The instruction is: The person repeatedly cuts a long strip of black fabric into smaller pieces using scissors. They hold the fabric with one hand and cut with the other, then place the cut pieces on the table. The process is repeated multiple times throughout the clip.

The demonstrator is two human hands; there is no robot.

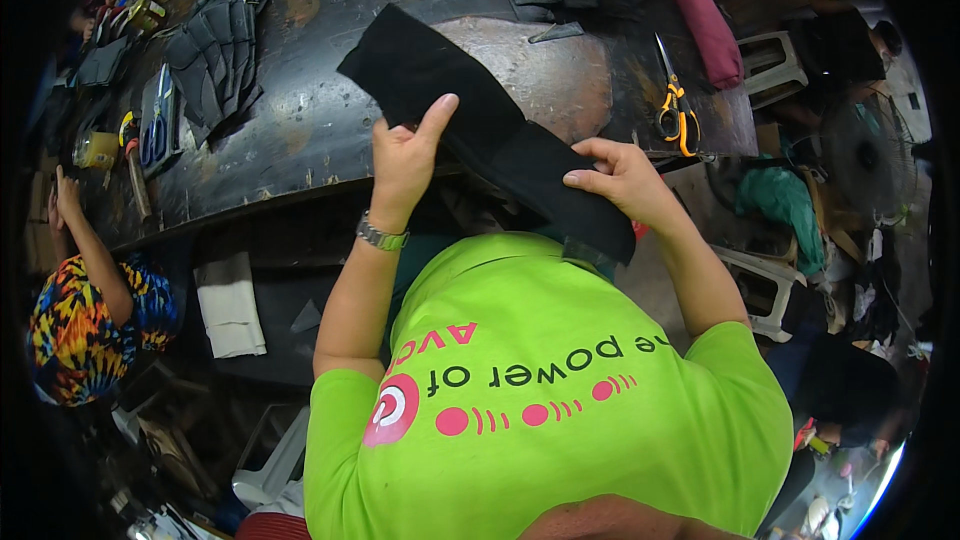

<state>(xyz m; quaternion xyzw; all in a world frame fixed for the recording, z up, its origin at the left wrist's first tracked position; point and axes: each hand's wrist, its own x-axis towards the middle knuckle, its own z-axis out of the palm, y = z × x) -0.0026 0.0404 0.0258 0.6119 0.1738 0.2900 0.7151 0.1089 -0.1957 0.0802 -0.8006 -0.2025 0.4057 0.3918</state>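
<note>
A long black fabric piece [470, 100] is stretched between my two hands, slanting from the upper left down to the right, above the table's near edge. My left hand [412, 145] grips its lower left edge, thumb on top and the fingers hidden underneath. Near the right end, my right hand [615, 178] pinches the upper edge between thumb and fingers. The piece's lower right end hangs close to my lap.
Orange-handled scissors [677, 105] lie on the dark table [300, 155] at right, near a maroon roll [708, 30]. Stacked dark pieces [215, 55], blue-handled scissors [157, 120] and a hammer [138, 175] lie at left. A co-worker in a colourful shirt [85, 325] sits at left.
</note>
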